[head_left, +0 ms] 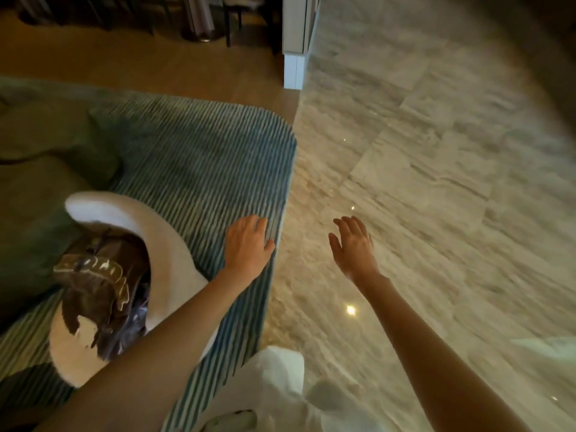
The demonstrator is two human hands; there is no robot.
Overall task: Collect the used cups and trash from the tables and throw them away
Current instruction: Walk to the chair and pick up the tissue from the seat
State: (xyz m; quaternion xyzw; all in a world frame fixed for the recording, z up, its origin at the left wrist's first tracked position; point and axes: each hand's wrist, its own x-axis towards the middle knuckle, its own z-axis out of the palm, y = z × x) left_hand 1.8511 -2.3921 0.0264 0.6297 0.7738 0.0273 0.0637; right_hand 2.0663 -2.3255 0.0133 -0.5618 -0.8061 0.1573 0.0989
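No cup or piece of trash shows in this view. My left hand (pixel 247 243) hangs in the air over the edge of a blue-and-white striped rug (pixel 199 169), fingers relaxed and holding nothing. My right hand (pixel 353 246) is stretched forward over the glossy marble floor (pixel 436 169), fingers straight and slightly spread, also holding nothing. Both forearms reach up from the bottom of the frame. The picture is blurred by motion.
A white curved seat (pixel 146 232) with a brown bag (pixel 106 288) on it stands at the lower left. Green cushions (pixel 46 145) lie further left. A white pillar base (pixel 294 42) and dark chair legs (pixel 229 23) stand at the top. White clothing (pixel 274 381) shows below.
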